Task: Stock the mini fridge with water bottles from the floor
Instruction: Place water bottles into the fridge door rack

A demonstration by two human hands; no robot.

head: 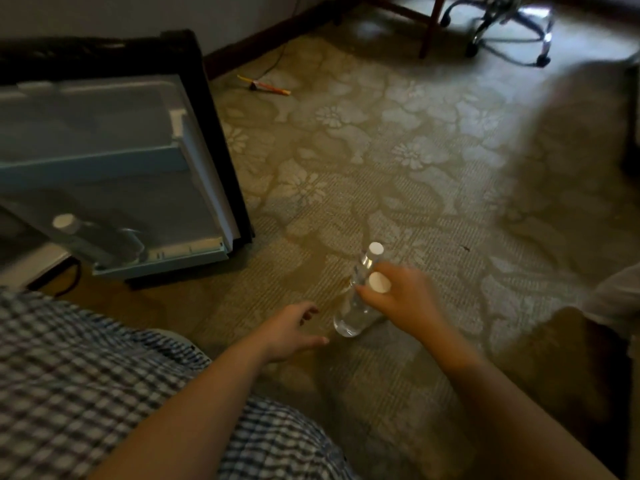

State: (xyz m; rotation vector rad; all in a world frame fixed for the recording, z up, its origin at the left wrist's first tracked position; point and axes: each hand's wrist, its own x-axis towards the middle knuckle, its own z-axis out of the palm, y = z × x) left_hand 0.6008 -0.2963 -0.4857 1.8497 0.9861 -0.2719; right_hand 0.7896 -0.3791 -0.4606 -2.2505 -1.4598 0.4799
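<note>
A person's right hand point(398, 296) closes its fingertips round the white-capped top of a water bottle point(379, 282) on the patterned carpet point(398, 150), to the right of the open mini fridge door point(104, 150) and nearer the camera. A second bottle point(367, 263), also white-capped, stands touching it on the side toward the fridge door (the two clear bodies overlap below the hand and are hard to tell apart). The left hand point(294, 327) hovers between the fridge door and the bottles, just beside them, fingers loosely curled and holding nothing.

A third bottle point(93, 237) already sits in the bottom shelf of the fridge door, its cap leaning toward the hinge side. The door's pale inner lining faces the camera, framed by a black edge.

Below the fridge door in the view, checked cloth point(86, 375) covers the person's lap. Beyond the door's far corner, a thin yellow-and-orange object point(265, 85) lies on the carpet near the dark skirting board point(270, 39). Well beyond that, far to the right of the door, stand a wooden leg point(429, 29) and the chrome wheeled base of a chair point(512, 26).
</note>
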